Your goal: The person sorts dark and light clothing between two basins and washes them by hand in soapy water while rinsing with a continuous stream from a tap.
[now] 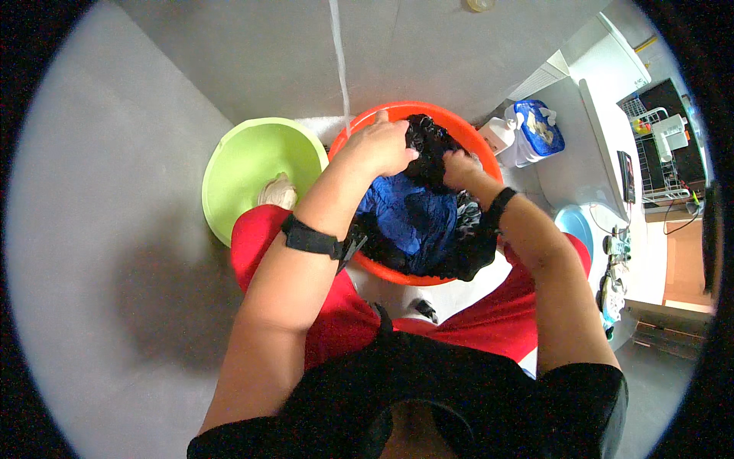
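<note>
An orange-red basin (413, 108) in front of me holds a heap of wet-looking clothes. On top, a dark blue garment (410, 214) lies bunched up, with black cloth (430, 149) around and beyond it. At the basin's far left side, my left hand (384, 147) is closed on the black cloth, its thumb toward the middle. Across from it, my right hand (463, 167) grips the same black cloth with curled fingers, partly hidden by the wrist. Some of the black cloth hangs over the near right rim.
A lime-green basin (237, 168) holding a pale cloth (278, 193) stands left. Right of the orange basin are a white bottle (498, 135), a blue-and-white tub (540, 130) and a light blue basin (574, 224). A thin whitish strand (339, 61), hose or water, runs down from above.
</note>
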The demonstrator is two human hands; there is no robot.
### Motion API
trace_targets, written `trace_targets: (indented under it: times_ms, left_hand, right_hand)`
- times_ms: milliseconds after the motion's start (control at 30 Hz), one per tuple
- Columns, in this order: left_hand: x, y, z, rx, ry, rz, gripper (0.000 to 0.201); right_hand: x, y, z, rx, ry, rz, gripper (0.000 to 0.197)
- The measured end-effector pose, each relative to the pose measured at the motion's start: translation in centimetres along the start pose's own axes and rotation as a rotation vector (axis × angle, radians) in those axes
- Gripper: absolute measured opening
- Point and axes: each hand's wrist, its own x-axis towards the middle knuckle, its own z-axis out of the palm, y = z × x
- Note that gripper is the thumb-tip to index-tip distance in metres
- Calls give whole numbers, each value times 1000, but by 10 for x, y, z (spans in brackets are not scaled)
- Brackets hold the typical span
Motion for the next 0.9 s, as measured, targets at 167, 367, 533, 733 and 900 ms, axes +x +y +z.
trace_targets:
  times_ms: [167, 367, 533, 733, 900]
  left_hand:
    - [16, -3, 10, -45, 119, -40, 91]
    - [52, 23, 42, -263, 398, -10, 150]
    - [68, 57, 62, -446, 560, -72, 134]
    - [89, 13, 69, -1148, 823, 313, 42]
    - [71, 22, 47, -1636, 602, 243, 32]
  right_hand:
    - [-1, 46, -171, 565, 324, -18, 40]
    - [-114, 53, -287, 1423, 619, -219, 46]
    - [-157, 30, -279, 1744, 666, -504, 39]
    - [-161, 56, -221, 1848, 698, -425, 45]
    - [-138, 60, -110, 2312, 357, 83, 34]
